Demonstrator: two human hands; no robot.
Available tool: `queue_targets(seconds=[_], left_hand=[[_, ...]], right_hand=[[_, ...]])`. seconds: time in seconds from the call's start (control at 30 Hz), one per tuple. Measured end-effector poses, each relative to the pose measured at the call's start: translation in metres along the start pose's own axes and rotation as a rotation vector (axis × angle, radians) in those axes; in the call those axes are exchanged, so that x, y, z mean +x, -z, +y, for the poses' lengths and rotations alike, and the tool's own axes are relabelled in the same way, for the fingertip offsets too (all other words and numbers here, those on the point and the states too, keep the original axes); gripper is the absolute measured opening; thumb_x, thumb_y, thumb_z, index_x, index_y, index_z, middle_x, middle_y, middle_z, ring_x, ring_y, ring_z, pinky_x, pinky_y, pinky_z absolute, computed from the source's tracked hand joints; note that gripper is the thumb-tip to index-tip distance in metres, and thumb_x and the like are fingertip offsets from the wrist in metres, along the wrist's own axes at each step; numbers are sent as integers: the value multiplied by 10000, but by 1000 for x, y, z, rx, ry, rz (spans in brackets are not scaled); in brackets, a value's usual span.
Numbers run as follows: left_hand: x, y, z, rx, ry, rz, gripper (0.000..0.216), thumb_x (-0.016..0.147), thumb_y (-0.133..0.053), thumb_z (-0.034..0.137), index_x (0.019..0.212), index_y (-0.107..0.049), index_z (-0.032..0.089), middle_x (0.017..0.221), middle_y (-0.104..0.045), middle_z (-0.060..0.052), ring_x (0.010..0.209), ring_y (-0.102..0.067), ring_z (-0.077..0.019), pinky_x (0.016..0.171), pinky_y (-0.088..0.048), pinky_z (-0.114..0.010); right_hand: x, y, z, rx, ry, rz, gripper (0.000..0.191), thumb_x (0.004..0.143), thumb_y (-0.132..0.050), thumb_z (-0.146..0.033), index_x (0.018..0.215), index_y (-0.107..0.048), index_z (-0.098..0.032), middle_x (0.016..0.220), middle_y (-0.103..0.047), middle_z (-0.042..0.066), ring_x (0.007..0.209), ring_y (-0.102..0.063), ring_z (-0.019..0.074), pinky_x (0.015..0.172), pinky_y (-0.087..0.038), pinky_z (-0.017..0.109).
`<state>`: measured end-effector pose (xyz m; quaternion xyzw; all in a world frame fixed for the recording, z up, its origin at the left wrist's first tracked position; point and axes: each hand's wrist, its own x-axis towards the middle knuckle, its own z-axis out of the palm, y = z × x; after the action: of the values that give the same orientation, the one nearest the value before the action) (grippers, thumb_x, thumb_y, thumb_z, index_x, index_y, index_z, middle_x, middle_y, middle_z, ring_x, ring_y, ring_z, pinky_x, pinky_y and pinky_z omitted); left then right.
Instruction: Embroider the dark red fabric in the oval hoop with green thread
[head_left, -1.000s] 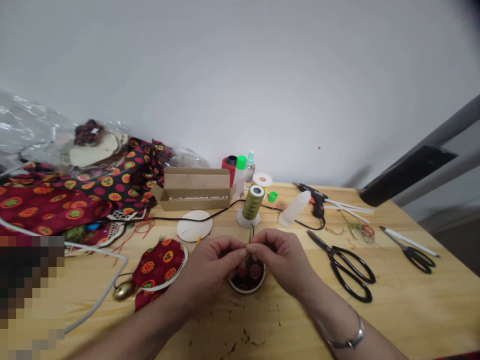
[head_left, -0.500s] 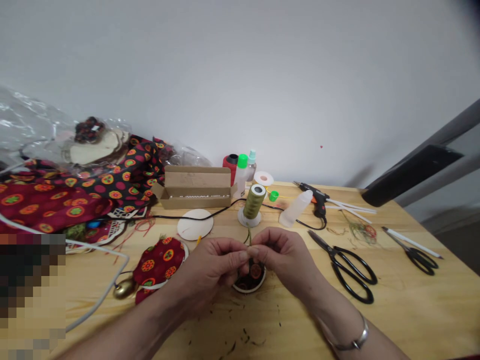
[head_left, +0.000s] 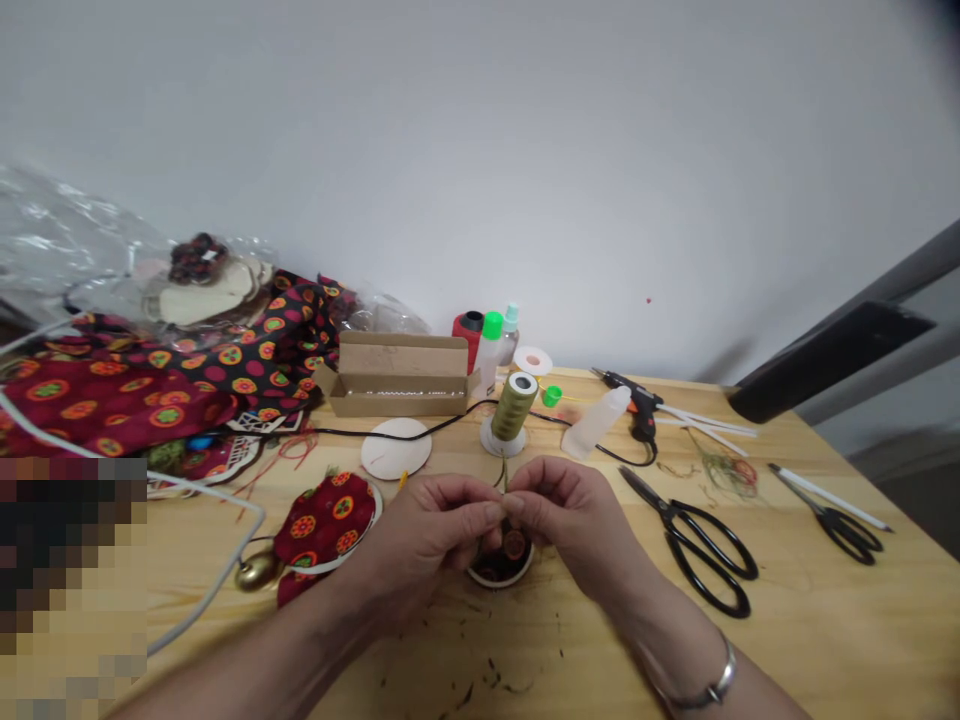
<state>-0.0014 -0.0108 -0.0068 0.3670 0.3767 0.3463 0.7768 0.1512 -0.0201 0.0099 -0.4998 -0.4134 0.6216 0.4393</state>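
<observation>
Thin olive-green thread [head_left: 505,473]: left hand [head_left: 450,520] and right hand [head_left: 561,508] both pinch it, fingers closed. I can't see its lower end; round dark patterned-fabric disc [head_left: 511,556] half hidden.

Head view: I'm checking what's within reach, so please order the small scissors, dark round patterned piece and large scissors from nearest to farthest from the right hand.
1. Dark round patterned piece, below and left of the right hand.
2. Large scissors, to its right.
3. Small scissors, farther right.
</observation>
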Motion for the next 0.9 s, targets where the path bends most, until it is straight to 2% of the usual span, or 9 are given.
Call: queue_targets(seconds=[0.13,0.27,0.43,0.5,0.63,0.73,0.83,0.9], left_hand=[[0,-1,1,44,-21,51,141,676,-688,255,602,-645,143,514,-584,21,411,-351,-38,410,-195,-187],[3,0,4,86,-28,89,142,673,-683,271,624,-653,141,523,-589,26,391,-340,-30,397,-187,-179],[5,3,8,111,-62,125,149,680,-681,296,645,-659,153,575,-613,26,400,-357,-32,400,-218,-180],[5,3,10,128,-78,149,139,683,-678,289,651,-664,155,572,-624,25,389,-341,-30,389,-214,-177],[3,0,13,133,-66,201,130,675,-683,266,621,-661,149,511,-606,42,359,-321,-25,361,-210,-165],[4,0,12,73,-79,215,117,688,-673,270,657,-672,157,515,-613,48,348,-353,-21,353,-233,-154],[5,1,9,37,-86,221,121,706,-659,261,668,-675,147,573,-651,27,342,-364,-13,342,-236,-149],[6,3,7,8,-86,219,127,709,-657,252,658,-673,137,564,-649,17,350,-378,-14,349,-251,-144]], right_hand=[[1,1,0,-69,41,42,199,594,-727,-262,639,-573,-144,487,-559,-45,411,-465,61,392,-350,171],[2,5,0,-164,126,13,179,728,-616,-327,718,-622,-148,575,-579,-19,467,-453,67,432,-351,185],[0,13,-4,-567,363,41,212,821,-515,-309,763,-659,-165,646,-594,10,597,-506,113,545,-399,221],[-2,14,-5,-686,398,35,201,822,-520,-291,729,-651,-170,641,-597,11,599,-516,120,561,-402,227],[-9,12,-6,-771,411,58,231,844,-491,-292,681,-604,-174,588,-578,4,531,-495,109,511,-378,219],[-16,6,-4,-897,551,39,232,857,-476,-261,670,-586,-179,568,-568,-2,514,-478,101,515,-354,225],[-20,0,5,-1100,729,-52,191,858,-454,-199,726,-590,-170,618,-578,19,569,-490,120,554,-337,252],[-21,-4,14,-1233,905,-82,174,835,-455,-164,710,-576,-166,606,-554,25,567,-462,137,533,-306,271]])
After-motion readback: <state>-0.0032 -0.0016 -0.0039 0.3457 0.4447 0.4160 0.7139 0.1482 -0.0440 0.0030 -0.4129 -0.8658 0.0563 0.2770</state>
